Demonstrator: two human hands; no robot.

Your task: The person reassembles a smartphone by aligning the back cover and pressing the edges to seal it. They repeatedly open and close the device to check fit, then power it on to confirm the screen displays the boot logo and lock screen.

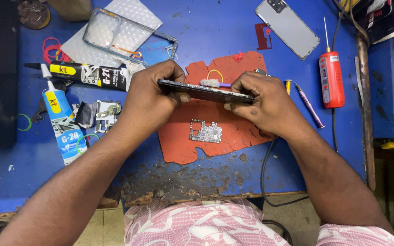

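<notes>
The left hand (pixel 153 93) and the right hand (pixel 263 102) both hold one dark phone body (pixel 206 92), and it is seen from its thin edge, lying level just above the orange mat (pixel 233 132). The left grip is closed on the left end of the phone body, with the thumb under it and the fingers curled over the top. The right grip is closed on the right end, and it also holds a small brush with a purple handle (pixel 213 83), whose pale bristles lie on top of the phone body near its middle. On the orange mat, right below the phone body, lies a small circuit board (pixel 205 132). A yellow rubber band (pixel 215 73) lies on the mat just behind the brush. The mat lies on a blue counter (pixel 206 32) with a worn, chipped front edge. To the left of the left hand are a black glue tube (pixel 90 74) and a white and blue glue tube (pixel 64 123), and between them some small metal phone parts (pixel 107 115). Behind the left hand lies a clear phone frame (pixel 128 38). Far behind the right hand lies a grey phone back cover (pixel 287 27). To the right stand out a red tool with a thin tip (pixel 331 77) and a purple screwdriver (pixel 310 105).
</notes>
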